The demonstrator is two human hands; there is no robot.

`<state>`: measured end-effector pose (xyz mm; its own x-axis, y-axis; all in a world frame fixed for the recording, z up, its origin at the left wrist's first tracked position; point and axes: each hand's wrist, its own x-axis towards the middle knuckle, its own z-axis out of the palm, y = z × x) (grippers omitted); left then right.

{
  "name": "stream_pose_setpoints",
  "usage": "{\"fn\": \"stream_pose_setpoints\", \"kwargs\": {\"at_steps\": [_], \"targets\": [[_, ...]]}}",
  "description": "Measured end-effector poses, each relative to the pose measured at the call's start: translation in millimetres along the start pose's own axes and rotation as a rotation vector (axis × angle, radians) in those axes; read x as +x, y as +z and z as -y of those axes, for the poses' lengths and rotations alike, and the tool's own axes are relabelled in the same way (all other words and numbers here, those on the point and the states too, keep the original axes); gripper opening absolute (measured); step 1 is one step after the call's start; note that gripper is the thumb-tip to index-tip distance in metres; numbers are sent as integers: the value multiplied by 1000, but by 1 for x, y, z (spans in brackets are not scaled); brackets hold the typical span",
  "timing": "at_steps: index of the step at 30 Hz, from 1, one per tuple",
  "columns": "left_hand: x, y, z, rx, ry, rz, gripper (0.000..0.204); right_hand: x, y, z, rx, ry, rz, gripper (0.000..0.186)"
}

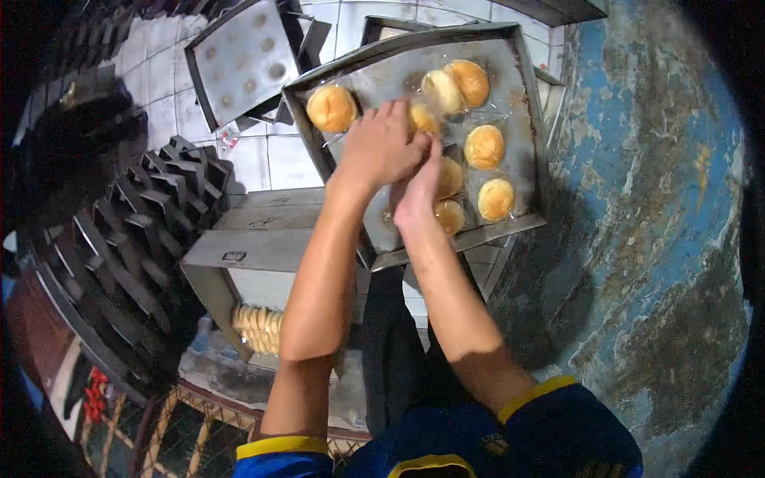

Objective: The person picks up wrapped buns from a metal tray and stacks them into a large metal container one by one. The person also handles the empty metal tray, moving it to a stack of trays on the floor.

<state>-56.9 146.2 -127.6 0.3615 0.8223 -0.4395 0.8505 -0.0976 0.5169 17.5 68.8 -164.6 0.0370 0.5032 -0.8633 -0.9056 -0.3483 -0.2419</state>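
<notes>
The bun [424, 118] at the fingers sits in the metal tray [390, 60], just right of the left hand's fingertips and just above the right hand's, as the view shows it. The part in sight is rounded, with no clear long axis, and the rest is hidden or blurred. Both hands are close to it; I cannot tell which is nearer.

The left hand [382, 150] reaches over the tray palm down, its fingers bent and slightly apart, its thumb side toward the right hand [421, 179]. The right hand comes up from below with its fingers drawn toward the left thumb, and the two hands meet or overlap there. Blur hides whether either hand is clamped on the bun or on clear film.

A separate bun on the left [331, 108] lies beyond the left hand, near the tray's side wall. Two overlapping buns [465, 83] lie up and to the right, two more buns [484, 146] run down the right side, and a partly hidden pair [449, 178] lies beside the right wrist.
</notes>
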Motion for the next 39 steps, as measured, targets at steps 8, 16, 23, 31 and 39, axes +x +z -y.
{"fn": "stream_pose_setpoints", "kwargs": {"at_steps": [8, 16, 23, 31, 39], "targets": [[-131, 68, -46, -350, -244, -72, 69, -85, -114, -31, -180, 86, -147, 59], [-15, 82, -63, -246, 74, 448, 84, -28, -135, 22, -25, -217, -261, 54], [-8, 78, -32, -515, -177, 632, 103, -26, -104, 22, -61, -159, -392, 59], [-122, 80, -59, -581, -53, 514, 91, -140, -141, -16, -67, -274, -346, 60], [-59, 124, -39, -382, 149, 648, 108, -85, -188, -17, 12, -353, -352, 61]]}}
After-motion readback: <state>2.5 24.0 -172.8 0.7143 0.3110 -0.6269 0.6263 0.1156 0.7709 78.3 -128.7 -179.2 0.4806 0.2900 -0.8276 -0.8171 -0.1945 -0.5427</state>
